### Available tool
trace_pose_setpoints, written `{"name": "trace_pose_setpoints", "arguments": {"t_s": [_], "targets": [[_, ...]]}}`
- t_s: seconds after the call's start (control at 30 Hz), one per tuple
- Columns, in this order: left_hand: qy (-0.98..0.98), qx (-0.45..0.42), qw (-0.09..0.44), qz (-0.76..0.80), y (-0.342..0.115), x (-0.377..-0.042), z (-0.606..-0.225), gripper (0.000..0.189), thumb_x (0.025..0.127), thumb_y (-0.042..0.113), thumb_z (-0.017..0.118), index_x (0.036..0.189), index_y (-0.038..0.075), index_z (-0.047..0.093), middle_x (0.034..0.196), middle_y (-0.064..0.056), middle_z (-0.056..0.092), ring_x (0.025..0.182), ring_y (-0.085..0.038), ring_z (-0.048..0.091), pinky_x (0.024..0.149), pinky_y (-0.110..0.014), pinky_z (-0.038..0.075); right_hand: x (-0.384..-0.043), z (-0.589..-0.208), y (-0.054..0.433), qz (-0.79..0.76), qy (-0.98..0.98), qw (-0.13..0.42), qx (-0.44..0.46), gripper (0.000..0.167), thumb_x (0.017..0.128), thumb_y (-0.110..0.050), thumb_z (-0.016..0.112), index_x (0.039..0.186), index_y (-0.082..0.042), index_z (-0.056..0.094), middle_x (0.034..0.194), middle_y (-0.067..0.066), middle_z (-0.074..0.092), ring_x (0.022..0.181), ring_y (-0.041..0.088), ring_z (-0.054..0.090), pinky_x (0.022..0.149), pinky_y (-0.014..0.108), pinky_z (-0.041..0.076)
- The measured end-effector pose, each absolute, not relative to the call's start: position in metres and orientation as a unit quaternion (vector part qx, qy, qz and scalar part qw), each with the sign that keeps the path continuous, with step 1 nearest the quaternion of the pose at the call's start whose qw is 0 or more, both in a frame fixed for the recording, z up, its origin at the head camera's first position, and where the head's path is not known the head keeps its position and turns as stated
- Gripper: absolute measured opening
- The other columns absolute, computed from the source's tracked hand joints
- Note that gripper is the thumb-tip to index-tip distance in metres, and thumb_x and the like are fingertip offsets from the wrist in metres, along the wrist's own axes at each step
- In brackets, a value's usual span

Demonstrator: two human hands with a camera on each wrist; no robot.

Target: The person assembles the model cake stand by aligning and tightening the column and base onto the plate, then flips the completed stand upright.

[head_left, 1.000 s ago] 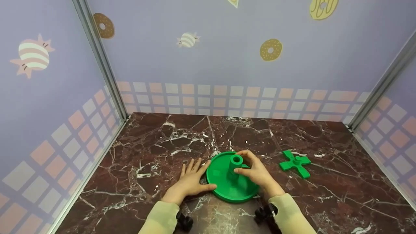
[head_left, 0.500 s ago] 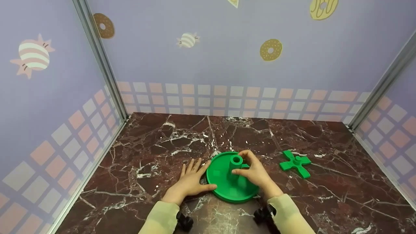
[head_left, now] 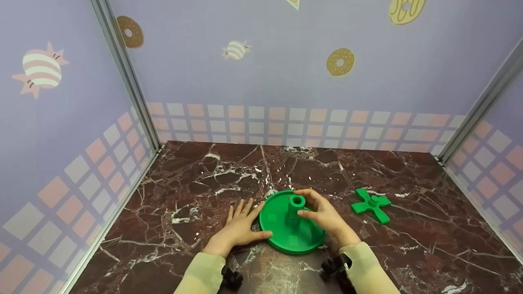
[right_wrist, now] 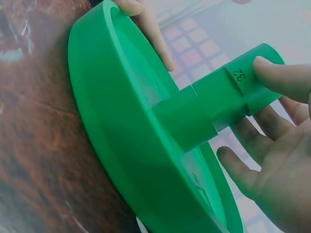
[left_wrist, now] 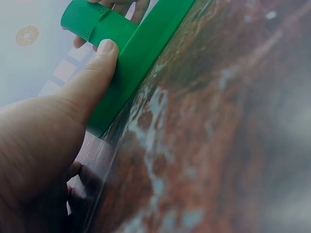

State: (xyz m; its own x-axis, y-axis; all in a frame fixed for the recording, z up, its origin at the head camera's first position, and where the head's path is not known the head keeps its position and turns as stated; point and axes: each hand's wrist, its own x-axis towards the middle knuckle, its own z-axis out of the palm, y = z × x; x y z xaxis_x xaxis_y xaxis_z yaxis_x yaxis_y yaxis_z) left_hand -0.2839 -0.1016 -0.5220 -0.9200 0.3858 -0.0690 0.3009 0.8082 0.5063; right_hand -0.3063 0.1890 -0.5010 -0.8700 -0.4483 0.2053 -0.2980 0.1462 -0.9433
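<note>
A round green tray (head_left: 282, 241) with a raised rim lies on the table. From its middle rises an upright green tube (head_left: 297, 201) with a hollow top; raised digits, among them "32", show on it in the right wrist view. My right hand (head_left: 322, 214) grips the upper tube, its thumb (right_wrist: 279, 77) on one side and the fingers curling behind. A seam shows where the upper tube meets a wider lower collar (right_wrist: 187, 119). My left hand (head_left: 237, 228) rests at the tray's left edge, fingers spread straight and thumb over the rim.
A green cross-shaped piece (head_left: 372, 205) with a short central peg lies on the dark red marbled table (head_left: 204, 175), right of the tray. Lilac printed panels (head_left: 253, 81) stand at the back and sides, joined by metal posts (head_left: 130, 77).
My right hand shifts its hold around the tube: its thumb first slides left across the tube, then back right. The left hand, the tray and the cross-shaped piece keep their places.
</note>
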Motion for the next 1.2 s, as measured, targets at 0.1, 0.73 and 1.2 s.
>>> {"name": "trace_pose_setpoints", "arguments": {"t_s": [0.1,0.73,1.2], "targets": [[0.946,0.181,0.087,0.254,-0.102,-0.284,-0.521,0.102,0.086,0.075,0.064,0.166,0.027,0.022,0.174,-0.017,0.012,0.161,-0.044,0.001,0.127,-0.069,-0.002,-0.306,-0.499,0.188,-0.59,0.77,0.048,-0.239,0.057,0.094,-0.008,0.074,0.143,0.006,0.049,0.145,0.025,0.057,0.13,0.015,0.061,0.113,0.047,0.049],[0.947,0.186,0.086,0.246,-0.102,-0.285,-0.522,0.104,0.086,0.077,0.062,0.167,0.027,0.021,0.174,-0.017,0.012,0.161,-0.044,0.001,0.127,-0.069,-0.001,-0.305,-0.505,0.177,-0.572,0.798,-0.036,-0.188,0.049,0.082,-0.007,0.086,0.121,-0.005,0.056,0.118,0.014,0.068,0.111,0.024,0.065,0.101,0.042,0.051],[0.947,0.178,0.089,0.252,-0.101,-0.285,-0.522,0.103,0.085,0.078,0.063,0.166,0.03,0.021,0.174,-0.016,0.012,0.161,-0.043,0.0,0.128,-0.068,-0.002,-0.307,-0.504,0.189,-0.602,0.76,0.067,-0.236,0.068,0.093,-0.01,0.076,0.154,-0.004,0.045,0.152,0.023,0.053,0.14,0.025,0.056,0.117,0.053,0.043]]}}
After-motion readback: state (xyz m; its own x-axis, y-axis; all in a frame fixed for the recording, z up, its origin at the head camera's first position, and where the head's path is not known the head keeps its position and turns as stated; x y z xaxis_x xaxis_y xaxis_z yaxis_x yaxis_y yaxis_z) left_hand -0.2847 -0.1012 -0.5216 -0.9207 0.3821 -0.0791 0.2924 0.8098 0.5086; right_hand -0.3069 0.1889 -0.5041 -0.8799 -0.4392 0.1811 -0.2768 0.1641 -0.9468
